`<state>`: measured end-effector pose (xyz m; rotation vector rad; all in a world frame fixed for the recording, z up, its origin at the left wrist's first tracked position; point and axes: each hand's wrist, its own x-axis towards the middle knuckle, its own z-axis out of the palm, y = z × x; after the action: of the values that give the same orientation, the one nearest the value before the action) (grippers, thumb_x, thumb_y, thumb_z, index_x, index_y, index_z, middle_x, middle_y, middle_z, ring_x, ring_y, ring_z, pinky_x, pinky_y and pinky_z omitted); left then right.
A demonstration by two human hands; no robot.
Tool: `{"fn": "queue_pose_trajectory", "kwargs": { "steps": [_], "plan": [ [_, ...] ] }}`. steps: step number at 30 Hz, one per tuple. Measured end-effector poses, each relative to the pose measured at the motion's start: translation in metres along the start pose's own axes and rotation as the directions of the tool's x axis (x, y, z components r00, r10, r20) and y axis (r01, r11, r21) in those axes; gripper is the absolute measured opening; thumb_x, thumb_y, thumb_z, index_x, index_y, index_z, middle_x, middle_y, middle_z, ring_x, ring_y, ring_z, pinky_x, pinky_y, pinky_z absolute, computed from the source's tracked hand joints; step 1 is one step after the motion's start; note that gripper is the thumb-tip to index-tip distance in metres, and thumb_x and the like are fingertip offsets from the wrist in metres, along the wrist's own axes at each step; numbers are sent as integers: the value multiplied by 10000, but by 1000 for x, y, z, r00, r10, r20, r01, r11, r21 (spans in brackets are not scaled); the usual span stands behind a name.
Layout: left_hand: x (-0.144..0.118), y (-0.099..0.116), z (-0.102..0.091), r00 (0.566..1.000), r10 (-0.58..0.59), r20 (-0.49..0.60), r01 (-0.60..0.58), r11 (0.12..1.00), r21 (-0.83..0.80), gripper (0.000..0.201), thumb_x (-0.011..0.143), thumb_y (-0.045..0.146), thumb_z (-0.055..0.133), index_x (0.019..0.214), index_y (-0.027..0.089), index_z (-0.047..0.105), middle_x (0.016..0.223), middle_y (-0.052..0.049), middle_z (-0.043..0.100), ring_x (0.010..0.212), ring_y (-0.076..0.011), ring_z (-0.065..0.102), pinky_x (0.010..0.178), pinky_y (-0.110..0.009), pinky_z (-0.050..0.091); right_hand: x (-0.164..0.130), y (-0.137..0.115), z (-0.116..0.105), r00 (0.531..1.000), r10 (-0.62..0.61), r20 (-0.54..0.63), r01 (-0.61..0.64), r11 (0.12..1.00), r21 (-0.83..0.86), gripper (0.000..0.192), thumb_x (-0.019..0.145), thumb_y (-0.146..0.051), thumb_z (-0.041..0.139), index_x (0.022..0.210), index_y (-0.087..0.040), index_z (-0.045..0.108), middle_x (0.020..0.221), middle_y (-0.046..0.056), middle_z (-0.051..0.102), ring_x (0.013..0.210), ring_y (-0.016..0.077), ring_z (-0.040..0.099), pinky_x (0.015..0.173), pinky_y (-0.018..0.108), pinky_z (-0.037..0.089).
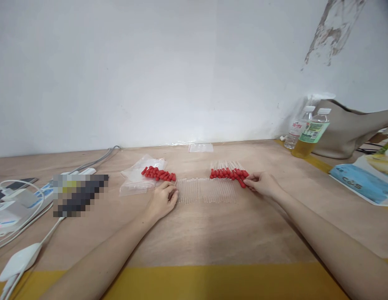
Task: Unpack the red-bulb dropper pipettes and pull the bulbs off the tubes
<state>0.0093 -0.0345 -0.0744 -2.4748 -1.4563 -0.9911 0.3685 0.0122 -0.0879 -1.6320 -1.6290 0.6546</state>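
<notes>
My left hand [164, 199] rests at the left end of a row of clear thin tubes [206, 191], its fingers curled together; what they hold, if anything, is hidden. Just behind it a loose pile of red rubber bulbs [158, 173] lies partly on clear plastic bags [134, 177]. My right hand [259, 183] has thumb and fingers closed at a red rubber bulb [242, 183], at the right end of a group of red-bulbed droppers [227, 172]. Their clear tubes point toward the wall, behind the bare tubes.
A power strip [83, 173] with cables and a white charger [20, 262] lies at the left. Two bottles [308, 139], a grey bag [341, 129] and a blue tissue pack [363, 183] are at the right. A small plastic bag [200, 148] lies by the wall.
</notes>
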Motion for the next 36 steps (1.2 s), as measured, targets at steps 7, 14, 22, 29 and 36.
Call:
{"fn": "queue_pose_trajectory", "kwargs": {
  "steps": [7,14,22,29,36],
  "plan": [
    [0,7,-4,998,-45,33,46,998,-34,187,810,236,429,831,157,597,799,-46,563,656,-132,541,608,-264,448,4,4,0,992,112,63,-121,979,166,147,697,-300,536,684,-166,595,552,32,626,483,132,574,463,224,444],
    [2,3,-7,987,-159,21,160,984,-80,174,821,232,419,804,182,585,767,-14,585,689,-136,538,625,-258,424,5,-4,-11,993,19,-120,-36,989,-142,213,679,-364,575,731,-165,631,605,25,627,532,128,558,469,208,378],
    [0,1,-4,992,-77,-102,71,996,-54,156,823,245,435,908,182,549,884,-40,559,846,-170,517,766,-312,419,4,-47,5,955,-280,-95,214,877,-431,270,729,-444,518,826,-247,674,747,17,604,666,135,547,553,218,349],
    [2,9,-8,994,12,-105,-11,1000,7,131,812,222,453,878,170,553,879,-49,550,859,-180,496,789,-332,406,17,-66,21,975,-217,42,200,784,-587,234,701,-389,545,829,-251,684,744,31,611,641,147,545,511,227,317],
    [4,12,-8,990,65,-126,-62,998,22,139,816,221,448,880,177,562,849,-48,541,845,-182,491,776,-341,412,17,-72,19,998,-46,-32,26,883,-469,236,714,-347,500,836,-265,685,731,19,667,668,162,580,514,223,339]
  ]
}}
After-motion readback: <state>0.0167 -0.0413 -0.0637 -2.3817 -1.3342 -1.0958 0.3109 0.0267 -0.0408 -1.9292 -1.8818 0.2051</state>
